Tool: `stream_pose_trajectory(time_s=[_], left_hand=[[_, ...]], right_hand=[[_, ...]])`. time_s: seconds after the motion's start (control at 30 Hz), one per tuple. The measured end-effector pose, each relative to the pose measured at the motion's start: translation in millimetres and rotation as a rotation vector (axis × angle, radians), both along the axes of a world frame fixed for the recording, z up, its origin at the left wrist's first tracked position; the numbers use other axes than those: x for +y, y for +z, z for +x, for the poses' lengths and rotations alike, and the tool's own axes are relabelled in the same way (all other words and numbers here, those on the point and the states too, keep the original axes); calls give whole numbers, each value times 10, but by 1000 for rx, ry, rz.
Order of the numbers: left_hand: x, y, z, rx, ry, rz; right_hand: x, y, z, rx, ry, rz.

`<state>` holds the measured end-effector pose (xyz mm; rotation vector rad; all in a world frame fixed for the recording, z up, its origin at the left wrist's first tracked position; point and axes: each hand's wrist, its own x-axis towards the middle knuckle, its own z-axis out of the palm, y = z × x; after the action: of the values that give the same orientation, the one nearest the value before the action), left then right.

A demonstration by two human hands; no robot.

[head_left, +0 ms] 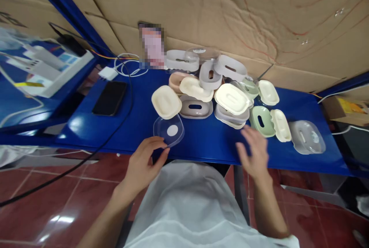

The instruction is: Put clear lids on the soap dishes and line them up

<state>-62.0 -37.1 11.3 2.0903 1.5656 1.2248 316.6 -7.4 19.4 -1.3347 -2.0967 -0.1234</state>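
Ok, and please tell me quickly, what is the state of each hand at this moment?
Left hand: closed, apparently pinching the clear lid at its near edge.
Right hand: open, holding nothing.

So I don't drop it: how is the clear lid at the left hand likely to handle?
The clear lid looks like thin see-through plastic, so probably light. Its moulded, rounded form suggests fair stiffness. Its smooth surface may slip against the left hand.

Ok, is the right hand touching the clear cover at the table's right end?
Apart: the head view shows blue tabletop between the right hand and the clear cover.
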Motion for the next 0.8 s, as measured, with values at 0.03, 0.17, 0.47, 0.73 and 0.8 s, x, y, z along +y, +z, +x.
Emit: stream_pose_trajectory(time_s=[0.03, 0.17, 0.47, 0.73, 0.8], left_hand=[[-39, 17, 12, -112, 12, -33], [-88, 9, 98, -647, 1, -186], [85, -111, 130, -629, 106, -387], [92, -140, 181, 255, -137, 10], [89, -143, 215, 332, -146, 41]], right_hand=[[10, -4, -256, -30, 125, -58], [112, -85, -947, -88, 352, -122], [221, -62, -1008, -132, 448, -332], [375, -35, -685, -93, 330, -257], [545, -18, -733, -121, 281, -198]])
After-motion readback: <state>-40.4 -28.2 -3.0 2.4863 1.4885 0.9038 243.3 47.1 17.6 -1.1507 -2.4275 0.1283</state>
